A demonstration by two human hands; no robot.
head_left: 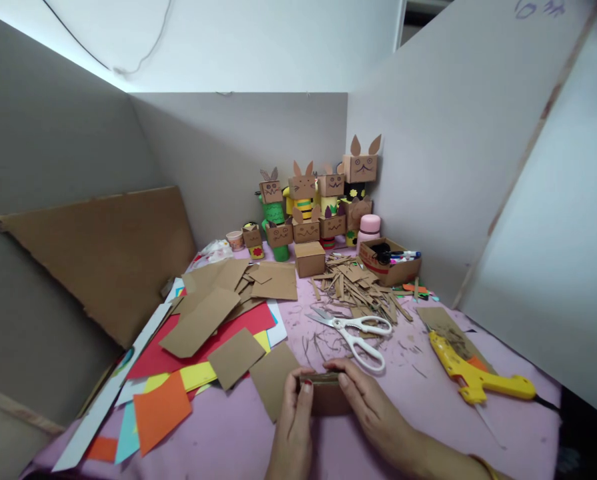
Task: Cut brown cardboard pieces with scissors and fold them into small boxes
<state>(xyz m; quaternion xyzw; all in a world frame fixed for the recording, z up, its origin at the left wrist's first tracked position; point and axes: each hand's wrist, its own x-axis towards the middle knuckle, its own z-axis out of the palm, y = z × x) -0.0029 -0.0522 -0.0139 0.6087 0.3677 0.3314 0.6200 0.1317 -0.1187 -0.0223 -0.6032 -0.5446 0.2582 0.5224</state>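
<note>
Between my two hands, close to the front of the table, is a stack of cut cardboard pieces (328, 399) with its edges toward me. My left hand (297, 407) wraps the left side, thumb on the near edge. My right hand (363, 400) grips the right side, its thumb also near the top edge. How many pieces are in the stack I cannot tell. Just beyond my hands lie white-handled scissors (361, 327), blades pointing left. A loose cardboard square (275, 373) lies beside my left hand.
A yellow glue gun (473, 377) rests on the right. Cardboard strips (353, 287) are heaped behind the scissors. Cardboard sheets (203, 323) and coloured paper (163, 410) spread across the left. Cardboard animal figures (303, 187), a small closed box (309, 260) and a pen box (391, 270) stand at the back.
</note>
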